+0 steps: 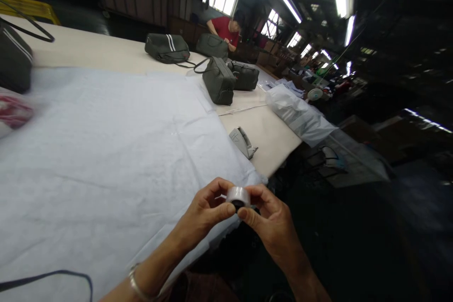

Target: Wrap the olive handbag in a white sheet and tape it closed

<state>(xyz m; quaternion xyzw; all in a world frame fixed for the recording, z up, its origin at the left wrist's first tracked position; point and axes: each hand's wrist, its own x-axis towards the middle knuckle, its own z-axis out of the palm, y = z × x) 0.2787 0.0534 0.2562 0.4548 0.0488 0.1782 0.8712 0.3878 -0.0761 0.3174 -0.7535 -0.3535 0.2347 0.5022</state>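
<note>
Roll of pale tape (238,192), one: held in the air just above the near edge of the table (276,137), its dark hollow turned toward the viewer. Left hand (201,210): extended from below, palm turned inward, a pale bracelet (133,283) worn at the wrist. The roll's left side is pinched between its fingers (216,184), which are closed to the roll's edge. Right hand (278,219): raised opposite, wrist bent inward; the other side is gripped likewise, fingers (262,192) curled and thumb set low by the hollow.

White sheeting (106,151): spread over most of the table. Grey handheld tool (242,142): laid beyond the hands, beside the sheeting's edge. Dark bag (217,82), upright, farther off; a second bag (247,77) is partly hidden by it. Striped bag (166,48): placed to their left. Clear plastic (297,113): draped at the right edge. Far bag (212,47): attended by a person in a red top (226,28). Dark strap (53,273): seen at lower left, overlying the sheeting.
</note>
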